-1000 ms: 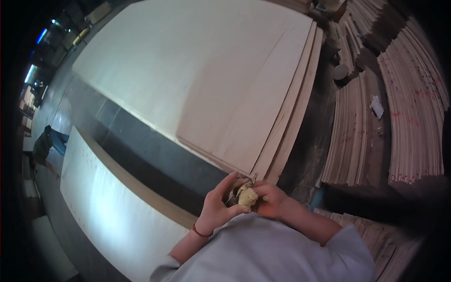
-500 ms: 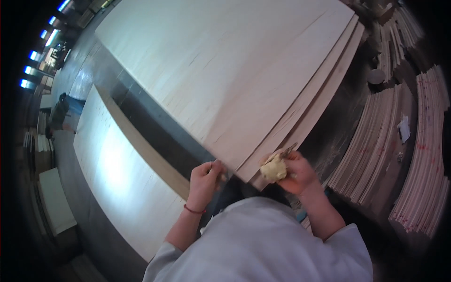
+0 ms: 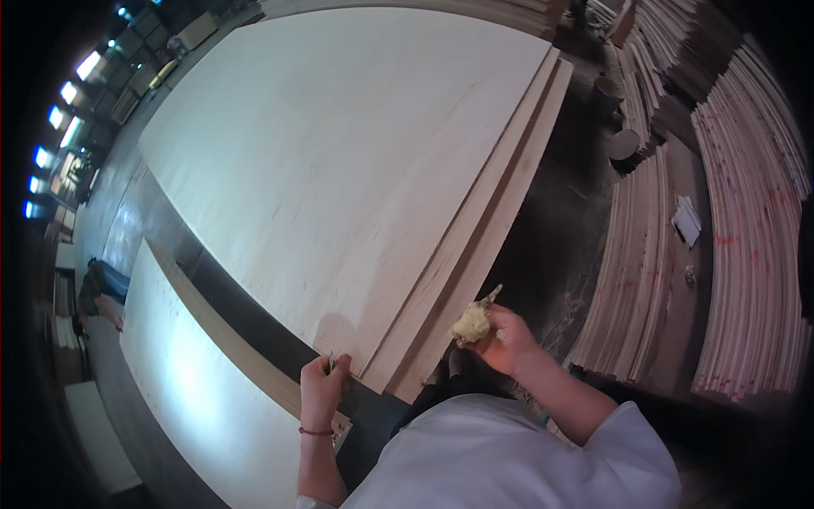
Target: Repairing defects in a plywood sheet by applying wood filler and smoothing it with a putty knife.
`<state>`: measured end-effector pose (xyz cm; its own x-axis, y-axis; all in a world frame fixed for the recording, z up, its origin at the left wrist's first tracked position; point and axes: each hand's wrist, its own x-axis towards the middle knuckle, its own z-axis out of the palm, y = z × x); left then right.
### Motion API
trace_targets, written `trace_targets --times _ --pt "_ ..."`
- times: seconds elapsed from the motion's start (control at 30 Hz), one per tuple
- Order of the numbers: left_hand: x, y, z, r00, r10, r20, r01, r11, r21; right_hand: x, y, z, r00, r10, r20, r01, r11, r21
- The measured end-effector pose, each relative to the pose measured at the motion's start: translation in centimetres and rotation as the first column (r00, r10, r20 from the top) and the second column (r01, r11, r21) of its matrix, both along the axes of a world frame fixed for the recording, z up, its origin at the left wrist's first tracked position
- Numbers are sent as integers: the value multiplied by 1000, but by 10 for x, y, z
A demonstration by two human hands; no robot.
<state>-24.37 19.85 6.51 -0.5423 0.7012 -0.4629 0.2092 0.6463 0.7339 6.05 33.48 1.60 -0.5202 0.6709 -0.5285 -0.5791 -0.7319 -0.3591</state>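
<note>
Bright lights glow in a row at upper left, above shiny grey floor

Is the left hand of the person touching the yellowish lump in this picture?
Apart. The head view shows pale wooden sheets in the gap between the left hand and the yellowish lump, which the right hand holds.

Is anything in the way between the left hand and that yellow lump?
Nothing visible sticks up between the left hand and the yellow lump. Only the near end of the flat wood sheets shows between them. The right hand holds the lump from the other side.
</note>
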Motion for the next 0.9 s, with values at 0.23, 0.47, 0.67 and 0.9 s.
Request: trace_targets --times 0.23,0.47,0.67,0.9 --pt "0 4 7 1000 5 -17 -4 1000 15 40 36 9 987 -114 111 98 986 138" --pt "2 7 -6 885 441 -149 -407 889 211 64 179 15 966 -190 175 122 934 337" --pt "45 59 -23 735 438 -517 -491 870 39 94 356 7 934 -210 289 14 830 557" --pt "55 94 -31 494 203 -845 -624 760 -182 78 516 47 787 -131 603 -462 523 717"
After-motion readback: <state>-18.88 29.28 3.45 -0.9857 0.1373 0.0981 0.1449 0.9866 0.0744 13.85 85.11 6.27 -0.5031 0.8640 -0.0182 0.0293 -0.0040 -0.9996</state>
